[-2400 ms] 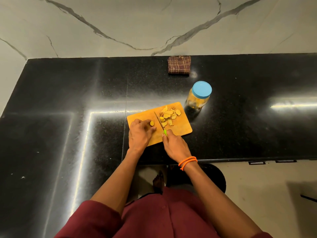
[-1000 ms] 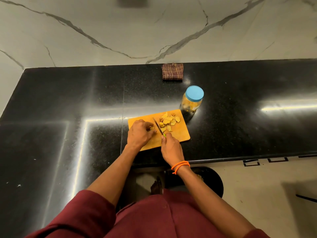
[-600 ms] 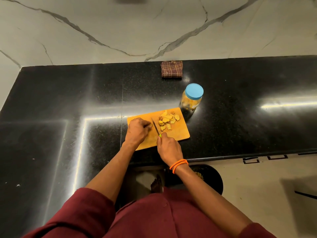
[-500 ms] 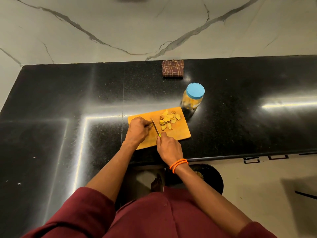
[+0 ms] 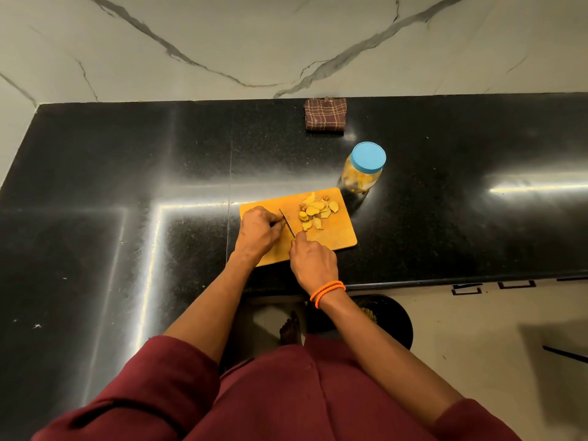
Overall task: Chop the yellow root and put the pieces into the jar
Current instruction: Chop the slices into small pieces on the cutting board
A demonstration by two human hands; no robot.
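An orange cutting board (image 5: 337,238) lies on the black counter near its front edge. Several yellow root slices (image 5: 315,211) are heaped on the board's far right part. My left hand (image 5: 259,232) rests curled on the board's left part, fingers bunched over the uncut root, which is hidden under them. My right hand (image 5: 313,261) grips the handle of a small knife (image 5: 287,223), whose blade runs right beside my left fingertips. A clear jar (image 5: 362,171) with a blue lid on stands just beyond the board's far right corner, with yellow pieces inside.
A folded brown checked cloth (image 5: 324,115) lies at the back of the black counter (image 5: 127,186) against the marble wall. The counter's front edge runs just behind my right wrist. A dark round bin (image 5: 391,319) stands on the floor below.
The knife has shifted left across the board, closer to my left fingers. The small root piece seen earlier beside my left hand is now covered. Slices and jar stay put.
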